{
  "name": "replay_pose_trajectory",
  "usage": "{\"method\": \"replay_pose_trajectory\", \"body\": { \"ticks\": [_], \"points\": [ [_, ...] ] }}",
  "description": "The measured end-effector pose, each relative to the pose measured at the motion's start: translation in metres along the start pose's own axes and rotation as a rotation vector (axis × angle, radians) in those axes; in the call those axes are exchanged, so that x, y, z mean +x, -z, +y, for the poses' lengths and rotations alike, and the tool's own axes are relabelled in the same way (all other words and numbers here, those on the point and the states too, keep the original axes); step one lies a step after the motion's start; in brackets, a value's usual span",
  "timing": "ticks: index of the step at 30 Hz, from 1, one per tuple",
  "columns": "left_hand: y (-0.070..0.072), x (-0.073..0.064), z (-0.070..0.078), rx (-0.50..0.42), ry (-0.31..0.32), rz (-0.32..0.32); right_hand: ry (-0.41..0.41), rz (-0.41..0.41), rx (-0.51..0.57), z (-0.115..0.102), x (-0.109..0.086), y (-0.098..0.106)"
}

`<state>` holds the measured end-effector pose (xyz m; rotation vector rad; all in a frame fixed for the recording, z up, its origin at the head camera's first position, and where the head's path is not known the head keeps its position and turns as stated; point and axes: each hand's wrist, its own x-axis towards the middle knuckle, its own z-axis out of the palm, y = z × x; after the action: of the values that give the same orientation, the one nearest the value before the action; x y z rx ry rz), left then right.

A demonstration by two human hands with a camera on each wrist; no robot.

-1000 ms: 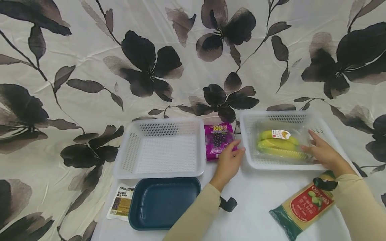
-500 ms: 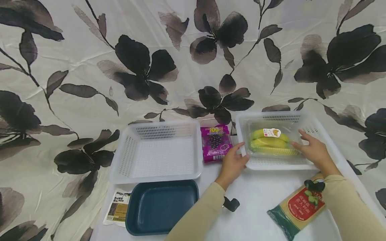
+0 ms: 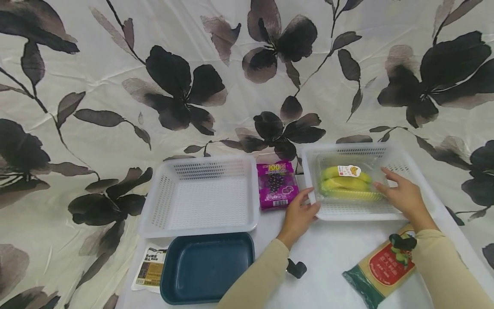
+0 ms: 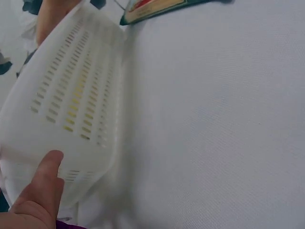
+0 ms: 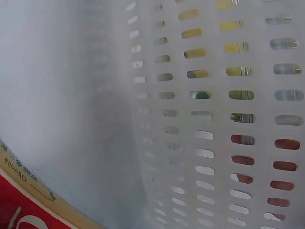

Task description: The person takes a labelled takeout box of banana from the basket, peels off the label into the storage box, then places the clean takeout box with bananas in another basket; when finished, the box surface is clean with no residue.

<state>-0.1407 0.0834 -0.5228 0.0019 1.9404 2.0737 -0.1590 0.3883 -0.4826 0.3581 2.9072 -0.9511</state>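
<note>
A clear plastic container of bananas (image 3: 345, 183) with a label on its lid lies inside the right-hand white slotted basket (image 3: 356, 213). My left hand (image 3: 299, 216) holds that basket at its front left corner. The left wrist view shows the thumb (image 4: 50, 164) against the basket's outer wall, other fingers hidden. Reaching over the front rim, my right hand (image 3: 405, 195) has its fingers fairly straight, with thumb and forefinger right at the container's right end. Through the slots in the right wrist view, part of the right hand (image 5: 285, 166) shows beside the container.
A second white basket (image 3: 200, 231) stands left, with a purple grape-printed packet (image 3: 277, 184) between the two. In front are a dark blue tray (image 3: 206, 296), a white-and-brown packet (image 3: 149, 270) partly behind it, and a green-ended pasta bag (image 3: 382, 266) by the right sleeve.
My left hand has moved right from beside the purple packet to the right-hand basket's corner. The right hand has stayed at the container's right end. The whole head view has shifted slightly.
</note>
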Motion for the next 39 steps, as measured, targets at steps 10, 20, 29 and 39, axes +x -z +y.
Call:
{"method": "replay_pose_trajectory", "body": {
  "ticks": [10,20,29,39],
  "points": [
    [0.002,0.001,-0.004,-0.011,-0.015,0.011,0.074,0.042,-0.003,0.000,0.002,-0.004],
    [0.003,0.001,-0.001,0.002,-0.035,0.069,0.088,0.018,0.043,-0.001,0.003,-0.003],
    [0.000,0.003,0.005,-0.061,0.004,0.114,0.130,0.156,0.128,-0.001,-0.003,0.004],
    [0.001,0.003,0.010,-0.017,0.028,0.082,0.066,0.237,0.276,-0.003,-0.024,0.026]
  ]
}}
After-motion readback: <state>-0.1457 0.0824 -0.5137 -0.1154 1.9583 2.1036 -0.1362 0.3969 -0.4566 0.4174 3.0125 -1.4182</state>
